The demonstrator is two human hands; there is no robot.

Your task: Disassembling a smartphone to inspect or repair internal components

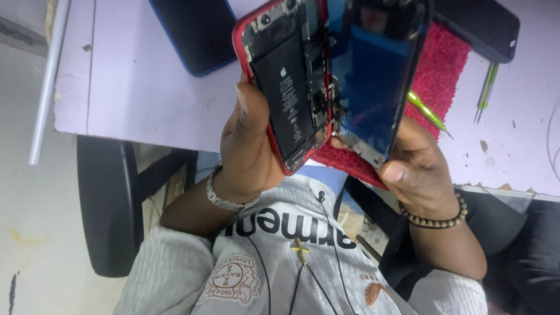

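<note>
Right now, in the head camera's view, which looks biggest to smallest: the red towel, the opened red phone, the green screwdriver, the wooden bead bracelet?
1. Opened red phone, though it is nearest the camera.
2. Red towel, partly hidden behind the phone.
3. Wooden bead bracelet and green screwdriver look alike, so unranked.

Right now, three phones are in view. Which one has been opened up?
The red phone held in both hands: its screen is swung away, baring the battery. The blue-edged phone and black phone lie closed on the table.
</note>
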